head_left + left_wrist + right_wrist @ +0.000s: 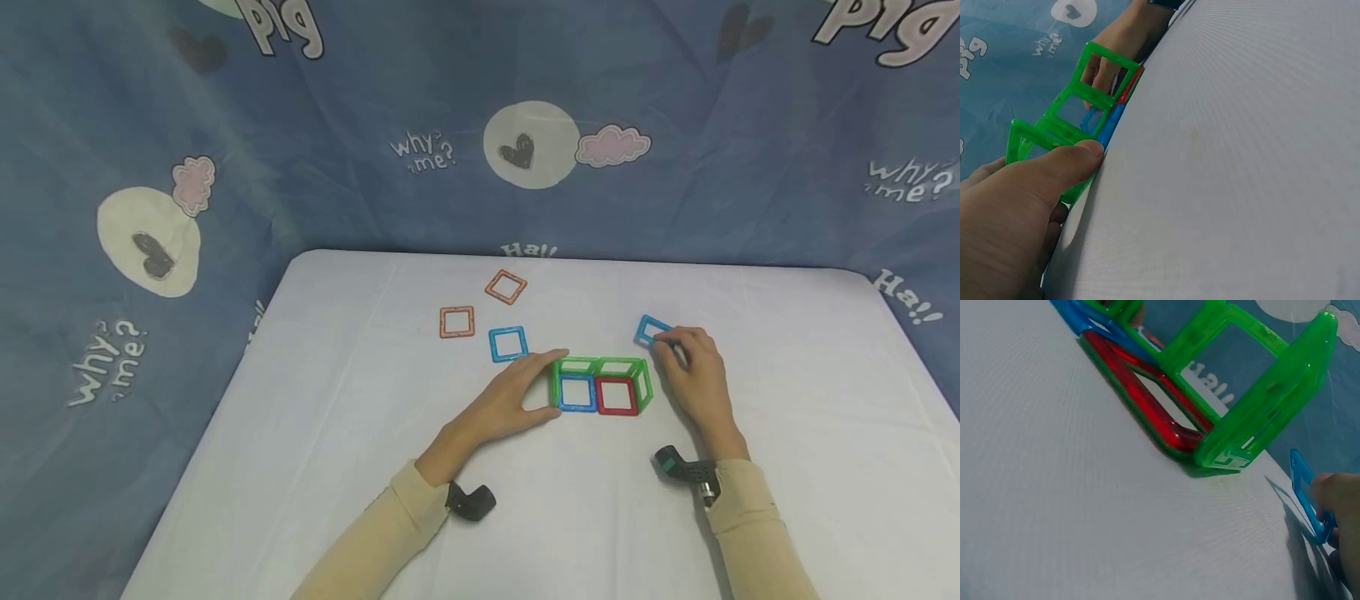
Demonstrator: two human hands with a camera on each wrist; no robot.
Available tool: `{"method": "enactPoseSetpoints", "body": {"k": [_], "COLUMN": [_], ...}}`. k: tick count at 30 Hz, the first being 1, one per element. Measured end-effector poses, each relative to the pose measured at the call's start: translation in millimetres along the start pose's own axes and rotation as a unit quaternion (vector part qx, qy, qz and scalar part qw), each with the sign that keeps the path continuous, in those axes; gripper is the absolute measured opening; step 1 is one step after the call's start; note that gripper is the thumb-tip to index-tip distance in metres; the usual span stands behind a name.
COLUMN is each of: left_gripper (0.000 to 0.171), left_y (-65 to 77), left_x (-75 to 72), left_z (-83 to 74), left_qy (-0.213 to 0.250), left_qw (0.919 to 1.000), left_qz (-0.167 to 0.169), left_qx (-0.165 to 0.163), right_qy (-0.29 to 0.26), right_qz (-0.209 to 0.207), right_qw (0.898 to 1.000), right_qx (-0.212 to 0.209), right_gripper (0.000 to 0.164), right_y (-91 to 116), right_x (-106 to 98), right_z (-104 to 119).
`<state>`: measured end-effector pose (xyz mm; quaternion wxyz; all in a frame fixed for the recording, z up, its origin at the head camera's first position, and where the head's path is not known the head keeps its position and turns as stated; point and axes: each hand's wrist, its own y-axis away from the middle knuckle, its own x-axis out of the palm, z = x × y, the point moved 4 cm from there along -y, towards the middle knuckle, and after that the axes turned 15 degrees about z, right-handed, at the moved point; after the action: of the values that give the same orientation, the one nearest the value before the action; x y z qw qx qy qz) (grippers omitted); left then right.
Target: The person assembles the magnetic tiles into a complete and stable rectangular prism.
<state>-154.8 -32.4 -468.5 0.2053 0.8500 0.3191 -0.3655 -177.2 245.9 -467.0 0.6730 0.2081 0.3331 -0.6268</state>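
Green upright square magnetic tiles (643, 385) stand along the back and ends of a small structure, with a blue tile (577, 410) and a red tile (617, 412) flat at its base. My left hand (506, 400) grips the structure's left end, its thumb (1079, 161) at the front and its index finger at the back corner. To the right of the structure, my right hand (693, 375) pinches a light blue square tile (1300, 481) by one edge. That tile is tilted, and its near side is hidden by the fingers.
Another light blue tile (508, 357) lies flat just behind my left hand. Two orange tiles (457, 335) lie farther back on the white-covered table (562, 517). A blue printed cloth (360, 200) hangs behind the table's far edge.
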Motion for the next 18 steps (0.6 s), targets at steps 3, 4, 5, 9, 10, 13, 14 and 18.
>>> {"method": "enactPoseSetpoints", "body": {"k": [3, 4, 5, 9, 10, 13, 14, 18], "left_gripper": [0.083, 0.083, 0.083, 0.084, 0.084, 0.083, 0.083, 0.083], "left_y": [0.5, 0.6, 0.7, 1.1, 1.1, 0.7, 0.6, 0.5], "left_x": [-0.8, -0.8, -0.8, -0.1, 0.3, 1.2, 1.5, 1.2], "left_z": [-0.4, -0.3, -0.2, 0.0, 0.2, 1.0, 1.4, 1.9], "left_qy": [0.0, 0.001, 0.003, 0.006, 0.006, 0.006, 0.006, 0.0], "left_qw": [1.0, 1.0, 1.0, 0.9999, 0.9999, 0.9998, 0.9997, 0.9992], "left_qz": [0.0, 0.0, -0.001, -0.007, -0.01, -0.02, -0.023, -0.04], "left_qx": [0.0, 0.0, -0.002, -0.005, -0.004, 0.0, 0.002, 0.009], "right_qy": [-0.011, -0.016, -0.022, -0.052, -0.067, -0.108, -0.117, -0.151], "right_qz": [-0.015, -0.021, -0.027, -0.063, -0.072, -0.09, -0.093, -0.1], "right_qw": [1.0, 1.0, 0.999, 0.997, 0.995, 0.99, 0.989, 0.983], "right_qx": [-0.002, -0.001, 0.001, 0.012, 0.012, 0.009, 0.007, 0.001], "right_gripper": [0.02, 0.02, 0.02, 0.022, 0.023, 0.023, 0.023, 0.022], "right_y": [0, 0, 0, 1, 1, 4, 6, 11], "right_x": [-1, -1, -2, -3, -4, -8, -10, -19], "right_z": [-1, -1, -2, -5, -5, 2, 7, 28]}}
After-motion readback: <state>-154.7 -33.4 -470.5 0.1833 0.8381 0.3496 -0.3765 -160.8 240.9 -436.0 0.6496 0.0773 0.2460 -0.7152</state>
